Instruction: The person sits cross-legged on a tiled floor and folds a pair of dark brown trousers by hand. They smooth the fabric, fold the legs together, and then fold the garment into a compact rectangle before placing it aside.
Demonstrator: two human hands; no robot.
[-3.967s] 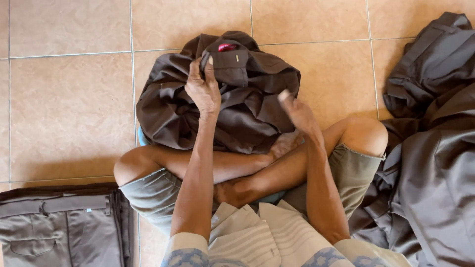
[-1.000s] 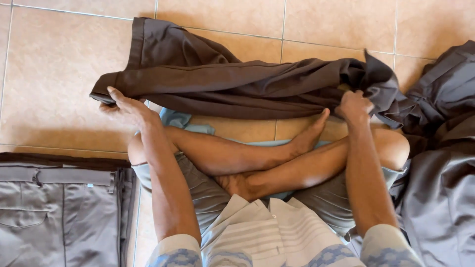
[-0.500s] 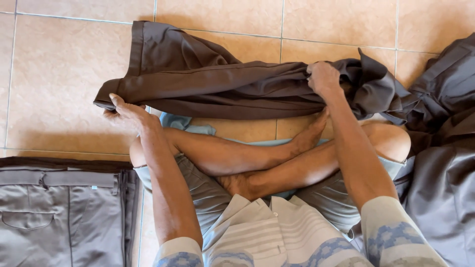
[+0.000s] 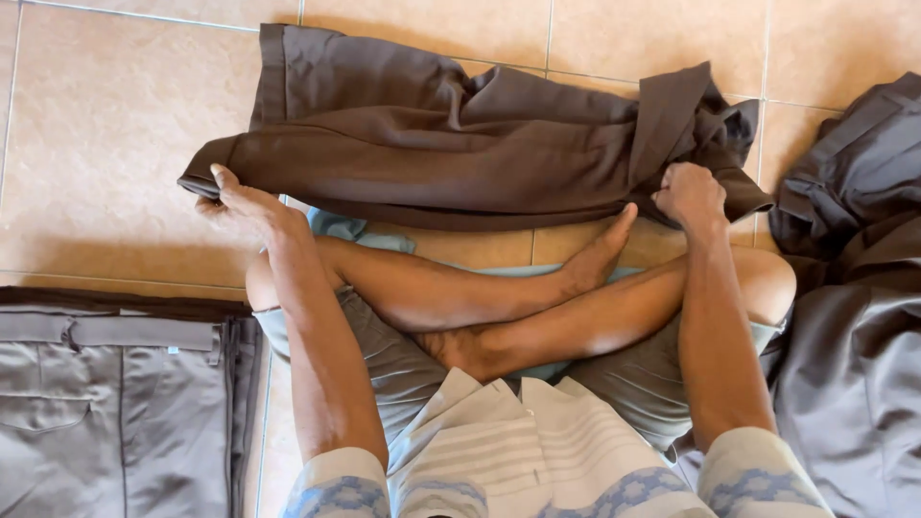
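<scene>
the dark brown trousers (image 4: 451, 144) lie on the tiled floor (image 4: 106, 144) just beyond the person's crossed legs (image 4: 499, 297), long axis side to side. the left hand (image 4: 240, 200) pinches the waistband end; the right hand (image 4: 689, 197) is clenched on the bunched leg end. folded grey trousers (image 4: 115, 403) lie left of the legs.

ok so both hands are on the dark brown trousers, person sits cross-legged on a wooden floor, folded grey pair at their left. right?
One thing is off: the floor is tan ceramic tile with grout lines, not wood, as the head view shows. The rest holds: left hand and right hand grip the dark brown trousers, and the folded grey pair lies at their left.
</scene>
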